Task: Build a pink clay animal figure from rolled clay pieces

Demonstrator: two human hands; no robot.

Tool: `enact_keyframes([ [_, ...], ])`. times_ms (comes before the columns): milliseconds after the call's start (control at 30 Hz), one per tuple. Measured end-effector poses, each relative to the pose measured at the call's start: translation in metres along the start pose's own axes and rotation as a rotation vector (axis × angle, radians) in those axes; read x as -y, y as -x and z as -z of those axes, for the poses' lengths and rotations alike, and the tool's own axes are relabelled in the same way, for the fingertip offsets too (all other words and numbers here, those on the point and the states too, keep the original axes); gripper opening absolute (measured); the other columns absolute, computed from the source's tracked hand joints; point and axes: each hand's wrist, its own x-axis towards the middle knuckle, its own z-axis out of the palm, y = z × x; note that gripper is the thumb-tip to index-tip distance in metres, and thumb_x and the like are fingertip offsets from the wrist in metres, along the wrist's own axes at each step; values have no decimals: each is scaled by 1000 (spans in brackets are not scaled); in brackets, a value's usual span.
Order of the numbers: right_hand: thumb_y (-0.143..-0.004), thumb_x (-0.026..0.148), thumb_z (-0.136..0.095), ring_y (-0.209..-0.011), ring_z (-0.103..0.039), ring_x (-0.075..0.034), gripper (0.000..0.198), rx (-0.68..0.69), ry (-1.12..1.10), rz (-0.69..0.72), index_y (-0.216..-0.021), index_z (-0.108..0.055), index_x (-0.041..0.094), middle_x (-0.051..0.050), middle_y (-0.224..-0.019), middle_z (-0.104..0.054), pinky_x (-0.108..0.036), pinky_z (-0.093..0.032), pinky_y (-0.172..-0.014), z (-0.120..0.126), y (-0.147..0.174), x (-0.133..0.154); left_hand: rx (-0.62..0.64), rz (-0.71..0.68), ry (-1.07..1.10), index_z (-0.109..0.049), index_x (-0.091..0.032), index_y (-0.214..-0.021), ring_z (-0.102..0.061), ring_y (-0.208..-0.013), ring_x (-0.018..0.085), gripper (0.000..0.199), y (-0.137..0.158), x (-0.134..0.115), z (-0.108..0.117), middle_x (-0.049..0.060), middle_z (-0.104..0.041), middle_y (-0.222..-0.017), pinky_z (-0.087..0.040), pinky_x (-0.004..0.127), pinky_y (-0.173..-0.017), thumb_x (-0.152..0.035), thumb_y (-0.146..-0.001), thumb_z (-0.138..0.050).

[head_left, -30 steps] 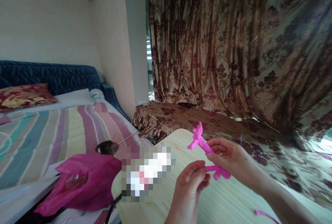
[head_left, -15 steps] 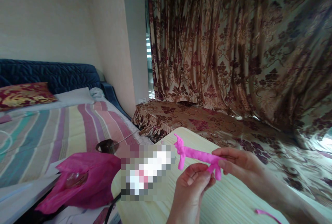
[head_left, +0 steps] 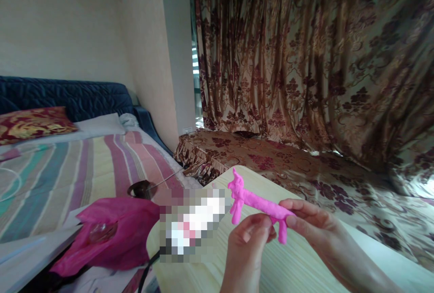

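Note:
Between my hands, above the table, is a pink modelling-clay animal figure [head_left: 262, 203] with a long body, a pointed head at its left end and short legs hanging down. My left hand [head_left: 251, 234] pinches a rear leg from below, its fingertips partly hidden behind the thumb. At the body's right end, my right hand [head_left: 307, 220] grips the clay between thumb and fingers. The front legs hang free on the left, and one hind leg shows between the hands.
The pale wooden table [head_left: 281, 270] lies under my hands, with a blurred-out object [head_left: 193, 225] on its left part. A pink plastic bag [head_left: 125, 234] sits left of it. Beyond are a striped bed [head_left: 91, 162] and a patterned curtain [head_left: 288, 58].
The clay figure has turned slightly, its right end now lower and its head more upright. Both hands keep hold of it. The thin pink strip at the table's lower right is out of sight.

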Motion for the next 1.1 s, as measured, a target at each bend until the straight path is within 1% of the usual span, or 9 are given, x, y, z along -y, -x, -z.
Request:
enact_keyframes([
  [100, -81, 33, -63, -84, -58, -14, 17, -16, -20, -9, -96, -65, 25, 1, -90, -68, -26, -43, -83, -2, 0, -1, -12, 4, 34, -69, -11, -72, -59, -63, 13, 25, 2, -2, -5, 5, -67, -65, -47, 25, -68, -32, -60, -78],
  [200, -82, 33, -63, -86, -58, -14, 17, -27, -30, -6, -97, -65, 25, 1, -90, -68, -26, -42, -84, -2, 1, -3, -24, -15, 16, -69, -12, -76, -61, -66, 14, 26, 3, -5, -10, 6, -70, -70, -46, 24, -67, -30, -60, -78],
  [433, -82, 33, -63, -89, -57, -16, 18, -41, -38, 3, -98, -65, 25, 1, -90, -67, -28, -40, -86, -2, 0, -8, -68, -127, -196, -71, -14, -76, -62, -70, 15, 19, 5, -9, -11, 5, -71, -70, -45, 24, -69, -28, -64, -75],
  [600, -82, 33, -62, -89, -57, -17, 18, -30, -42, 16, -97, -65, 24, 0, -91, -67, -30, -40, -86, -7, -1, -11, -151, -161, -178, -70, -15, -74, -62, -68, 16, 16, 5, -4, -14, 3, -71, -71, -46, 24, -66, -27, -65, -73],
  [700, -82, 34, -62, -87, -58, -16, 17, -34, -38, 14, -96, -65, 24, 0, -89, -68, -30, -41, -86, -6, -1, -12, -151, -151, -176, -70, -15, -76, -64, -73, 18, 19, 3, -1, -14, 4, -72, -73, -47, 26, -70, -30, -66, -73],
  [800, -82, 35, -62, -87, -59, -15, 18, -78, 40, 28, -96, -65, 24, 0, -92, -69, -27, -43, -84, 6, -5, -12, -140, -110, -180, -70, -15, -92, -64, -83, 20, 33, 3, -1, -6, 8, -72, -88, -47, 30, -79, -41, -70, -68],
  [867, -80, 36, -64, -87, -60, -15, 22, -123, 140, 41, -97, -64, 23, -1, -93, -69, -26, -45, -81, 19, -9, -14, -164, -77, -182, -67, -17, -103, -64, -86, 21, 43, 4, -1, 5, 10, -69, -99, -46, 32, -81, -47, -72, -65],
  [967, -76, 39, -67, -80, -63, -17, 28, -131, 293, 58, -96, -64, 21, -2, -86, -70, -27, -49, -74, 37, -16, -24, -194, -19, -193, -68, -15, -102, -64, -86, 22, 48, 12, 3, 24, 12, -68, -102, -47, 34, -80, -50, -68, -68],
  [1100, -78, 39, -63, -80, -64, -18, 27, -150, 462, 103, -97, -63, 19, -4, -84, -71, -27, -50, -72, 49, -22, -45, -204, 80, -216, -68, -14, -99, -65, -82, 24, 56, 27, 13, 43, 12, -67, -98, -47, 36, -82, -52, -58, -74],
])
